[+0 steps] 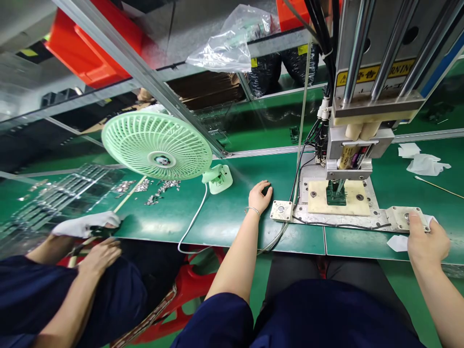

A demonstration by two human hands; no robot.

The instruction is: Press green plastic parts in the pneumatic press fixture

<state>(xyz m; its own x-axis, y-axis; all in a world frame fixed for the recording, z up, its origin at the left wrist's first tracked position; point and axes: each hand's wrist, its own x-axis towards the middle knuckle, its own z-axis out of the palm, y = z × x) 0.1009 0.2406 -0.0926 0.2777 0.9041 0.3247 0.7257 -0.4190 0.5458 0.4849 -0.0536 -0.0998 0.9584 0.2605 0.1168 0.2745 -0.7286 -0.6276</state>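
I judge the dark green plastic part [335, 197], on the cream plate [315, 205] beneath the press head [350, 162], light, stiff and brittle, best pinched by its sides; the head blocks access from above. My right hand [428, 241] thumbs a button box [398, 220], finger grip unclear; my left hand [259, 197] lies relaxed near cables [294, 181].

The person wears a dark blue shirt [337, 314] with short sleeves [221, 319], dark pants [292, 278] and a thin bracelet [252, 208].
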